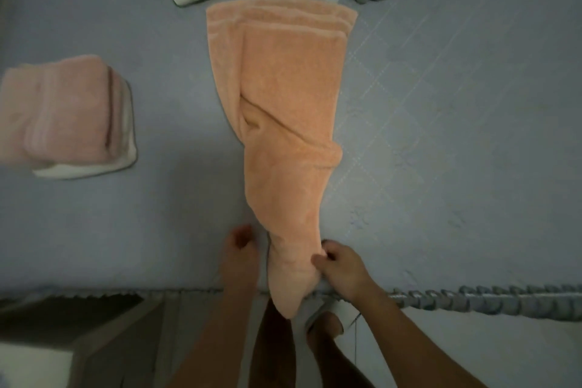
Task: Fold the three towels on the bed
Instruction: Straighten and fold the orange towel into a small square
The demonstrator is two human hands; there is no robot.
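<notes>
One orange towel [283, 123] lies lengthwise on the bed [456, 120], long axis running from its near, bunched end to its far hem. The right hand [340, 268] pinches that near end; the left hand [239, 246], loosely curled and holding nothing, sits just beside it.

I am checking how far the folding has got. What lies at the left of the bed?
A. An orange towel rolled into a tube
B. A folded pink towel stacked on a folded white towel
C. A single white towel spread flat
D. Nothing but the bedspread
B: the folded pink towel sits on top of the folded white towel, whose edge shows beneath it, while the orange towel lies in the middle.
</notes>
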